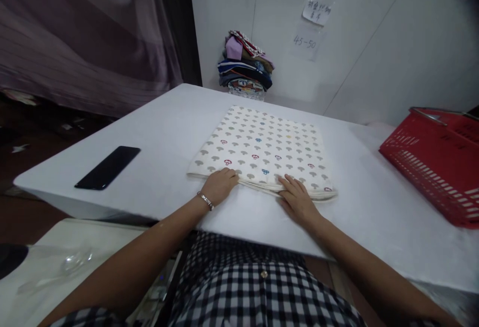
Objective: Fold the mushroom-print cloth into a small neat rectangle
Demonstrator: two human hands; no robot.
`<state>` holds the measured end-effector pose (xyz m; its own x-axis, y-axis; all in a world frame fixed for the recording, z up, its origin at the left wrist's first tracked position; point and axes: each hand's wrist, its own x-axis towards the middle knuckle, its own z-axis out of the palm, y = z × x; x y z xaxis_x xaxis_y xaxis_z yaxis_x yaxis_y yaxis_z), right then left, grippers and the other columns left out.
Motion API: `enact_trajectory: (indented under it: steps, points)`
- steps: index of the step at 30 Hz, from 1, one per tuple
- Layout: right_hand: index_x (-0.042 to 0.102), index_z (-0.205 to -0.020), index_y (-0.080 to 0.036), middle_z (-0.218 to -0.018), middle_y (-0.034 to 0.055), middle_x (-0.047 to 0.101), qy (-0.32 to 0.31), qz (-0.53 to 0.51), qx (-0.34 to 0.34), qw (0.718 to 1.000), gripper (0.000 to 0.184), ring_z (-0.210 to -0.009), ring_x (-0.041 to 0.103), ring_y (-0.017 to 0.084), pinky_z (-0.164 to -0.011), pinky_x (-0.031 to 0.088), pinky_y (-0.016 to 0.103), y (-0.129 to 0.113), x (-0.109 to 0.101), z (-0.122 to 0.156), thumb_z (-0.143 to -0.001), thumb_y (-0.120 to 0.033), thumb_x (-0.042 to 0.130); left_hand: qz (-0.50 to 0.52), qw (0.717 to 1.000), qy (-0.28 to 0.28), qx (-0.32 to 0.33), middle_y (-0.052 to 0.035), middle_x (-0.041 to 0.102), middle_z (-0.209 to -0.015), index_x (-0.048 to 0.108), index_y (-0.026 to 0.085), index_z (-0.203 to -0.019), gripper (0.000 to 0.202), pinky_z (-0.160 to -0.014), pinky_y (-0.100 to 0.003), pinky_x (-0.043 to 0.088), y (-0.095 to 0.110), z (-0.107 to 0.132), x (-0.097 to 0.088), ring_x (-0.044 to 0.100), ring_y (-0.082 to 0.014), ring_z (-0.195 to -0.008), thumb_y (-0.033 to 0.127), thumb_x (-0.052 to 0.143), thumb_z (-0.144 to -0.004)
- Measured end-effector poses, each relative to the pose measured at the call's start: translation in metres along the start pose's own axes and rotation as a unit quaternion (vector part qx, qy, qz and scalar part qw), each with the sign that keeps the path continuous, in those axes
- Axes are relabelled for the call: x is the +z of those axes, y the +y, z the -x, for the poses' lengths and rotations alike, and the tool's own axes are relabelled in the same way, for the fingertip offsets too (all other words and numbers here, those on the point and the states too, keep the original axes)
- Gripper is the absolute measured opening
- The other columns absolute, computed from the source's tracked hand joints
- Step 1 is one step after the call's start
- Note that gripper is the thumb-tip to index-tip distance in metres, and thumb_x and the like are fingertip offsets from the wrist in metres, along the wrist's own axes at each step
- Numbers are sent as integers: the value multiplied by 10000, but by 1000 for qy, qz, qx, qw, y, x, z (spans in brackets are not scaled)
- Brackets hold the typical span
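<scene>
A folded white cloth (262,142), printed with grey mushrooms and a few red, blue and yellow ones, lies flat on the white table in front of me. Its layered near edge faces my body. My left hand (220,186), with a bracelet (205,200) at the wrist, is closed on that edge left of the middle. Further right, my right hand (299,202) grips the same edge, its fingers on top and the thumb lower down. The undersides of both hands are hidden.
A black phone (108,167) lies on the table (160,122) at the left. Folded clothes (245,65) are stacked at the back by the wall. A red plastic basket (430,162) stands at the right. Handwritten papers (317,11) hang on the wall.
</scene>
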<state>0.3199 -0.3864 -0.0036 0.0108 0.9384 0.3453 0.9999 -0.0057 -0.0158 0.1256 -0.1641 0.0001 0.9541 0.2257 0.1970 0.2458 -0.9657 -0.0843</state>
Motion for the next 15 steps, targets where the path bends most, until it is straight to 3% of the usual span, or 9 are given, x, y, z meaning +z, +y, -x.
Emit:
enact_trajectory:
  steps: [8,15]
  points:
    - [624,-846,-157,-1329,120,495,29,39,-18,999,203,-1314,319,266,-1025,308,483,-4,8,-19,-874,-105,429,17,1000,-15,-11,-48,583,-912,600,179,-903,202,-664,-296,371,1,-1,-5,497,-188,-878,251,411,-913]
    - [634,-793,-167,-1267,93,556,45,59,-73,995,233,-1313,324,257,-1028,313,492,-3,7,-19,-882,-109,427,27,999,-19,-16,-44,582,-914,602,178,-902,200,-670,-295,368,1,0,-5,491,-187,-883,267,422,-911]
